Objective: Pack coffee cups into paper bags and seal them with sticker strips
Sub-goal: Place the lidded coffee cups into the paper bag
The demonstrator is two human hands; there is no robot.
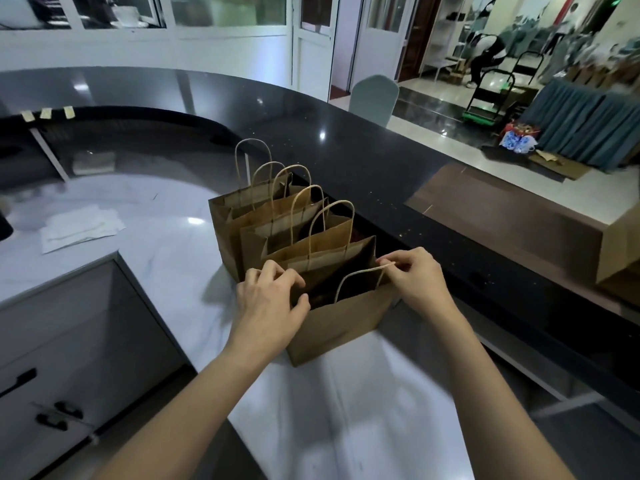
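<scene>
Left hand point(268, 308) pinches the near bag point(341, 320) rim at 9 o'clock; right hand point(414, 275) pinches its handle point(360, 277). Thin, light paper probably creases easily: hold the rim.

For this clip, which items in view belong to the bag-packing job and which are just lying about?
Job:
- nearest paper bag, held open by left hand and right hand, which pinches its handle
- row of paper bags behind it
- sticker strips on the counter edge

Lying about:
- white paper sheets
- chair
- green trolley
</scene>
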